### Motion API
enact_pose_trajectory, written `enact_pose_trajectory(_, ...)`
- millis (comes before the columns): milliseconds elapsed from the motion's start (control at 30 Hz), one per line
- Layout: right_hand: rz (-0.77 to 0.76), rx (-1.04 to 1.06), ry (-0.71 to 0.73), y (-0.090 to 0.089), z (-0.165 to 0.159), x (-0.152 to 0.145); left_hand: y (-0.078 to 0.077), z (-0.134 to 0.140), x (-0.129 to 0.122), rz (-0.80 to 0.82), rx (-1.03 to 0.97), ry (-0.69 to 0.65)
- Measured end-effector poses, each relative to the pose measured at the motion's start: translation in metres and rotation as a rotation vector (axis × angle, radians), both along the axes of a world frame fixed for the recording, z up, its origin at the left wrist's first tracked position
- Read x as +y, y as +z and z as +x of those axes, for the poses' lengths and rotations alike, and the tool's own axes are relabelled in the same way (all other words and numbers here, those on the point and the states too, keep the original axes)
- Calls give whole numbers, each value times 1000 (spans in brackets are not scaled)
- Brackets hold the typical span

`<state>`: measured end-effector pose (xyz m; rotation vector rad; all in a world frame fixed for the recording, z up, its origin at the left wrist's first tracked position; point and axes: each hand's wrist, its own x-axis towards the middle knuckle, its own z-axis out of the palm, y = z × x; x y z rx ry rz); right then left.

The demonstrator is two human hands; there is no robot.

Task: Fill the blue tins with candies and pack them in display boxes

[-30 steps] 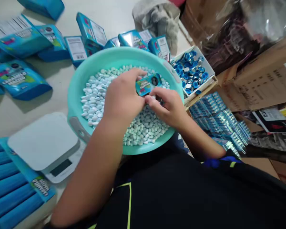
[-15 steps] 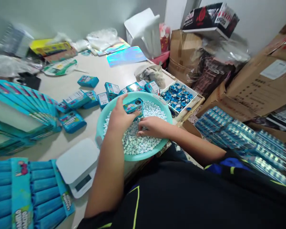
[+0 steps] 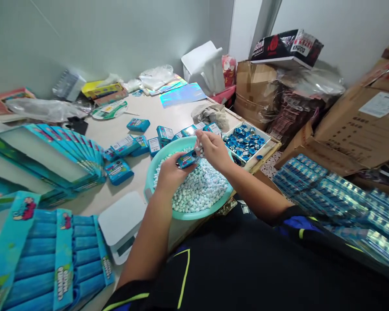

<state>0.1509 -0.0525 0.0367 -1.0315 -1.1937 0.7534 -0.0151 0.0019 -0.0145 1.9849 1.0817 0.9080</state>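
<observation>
A turquoise basin (image 3: pixel 148 175) holds many small white candies (image 3: pixel 201 196). Over its middle, my left hand (image 3: pixel 172 172) grips a small blue candy box (image 3: pixel 187 159), tilted with one end toward my right hand. My right hand (image 3: pixel 211 149) is closed around some white candies (image 3: pixel 200 151) just above that end of the box; a few show below the fingers. Behind the basin lie several more blue boxes (image 3: pixel 164 134). To the right, a white tray (image 3: pixel 268 139) holds blue and silver round caps (image 3: pixel 245 141).
A white scale (image 3: pixel 121 220) stands left of the basin. Display cartons of blue boxes (image 3: pixel 40 255) and a row of folded cartons (image 3: pixel 68 155) fill the left side. Cardboard boxes (image 3: pixel 350 125) and shiny blue packs (image 3: pixel 330 194) crowd the right. A grey cloth (image 3: pixel 210 114) lies behind the tray.
My right hand has come up out of the candies with some in its fingers, to the box. My left hand has lowered and tilted the box. The view has shifted.
</observation>
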Motion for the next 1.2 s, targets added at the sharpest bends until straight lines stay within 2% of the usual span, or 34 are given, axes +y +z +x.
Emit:
enact_pose_trajectory(67, -27, -44, -79, 1, 0, -1, 5, 1, -4, 77, -39, 75)
enact_pose_trajectory(167, -126, -423, -113, -12, 5, -11, 23, -16, -13, 205, -147, 266)
enact_pose_trajectory(267, -323, -822, 21, -31, 13, -17, 43, -61, -29, 336, -146, 474)
enact_pose_trajectory(367, -269, -938, 54, -47, 19, -15, 59, -114, -59, 413, 12, 709)
enact_pose_trajectory(433, -272, -956, 133, -53, 22, -16, 63, -143, -81, 380, 167, 799)
enact_pose_trajectory(500, -318, -991, 273, -54, 24, -19, 58, -164, -97, 290, 295, 817)
enact_pose_trajectory(567, -362, -1041, 386, -53, 26, -23, 45, -178, -102, 197, 359, 812)
enact_pose_trajectory(700, -392, -1079, 441, -51, 27, -25, 12, -191, -94, 73, 337, 862)
enact_pose_trajectory(767, -395, -1059, 459, -50, 29, -24, 4, -194, -90, -17, 300, 865)
enact_pose_trajectory(867, -391, -1016, 453, -52, 32, -23, 9, -196, -96, -51, 138, 861)
enact_pose_trajectory(933, -373, -993, 447, -54, 34, -22, 20, -195, -106, 60, 9, 870)
enact_pose_trajectory(1033, -360, -975, 446, -57, 37, -21, 36, -192, -119, 178, -71, 861)
enact_pose_trajectory(1100, -361, -973, 435, -58, 38, -20, 39, -190, -122, 142, -97, 848)
enact_pose_trajectory(1200, -349, -969, 423, -58, 38, -18, 35, -186, -116, 83, -135, 822)
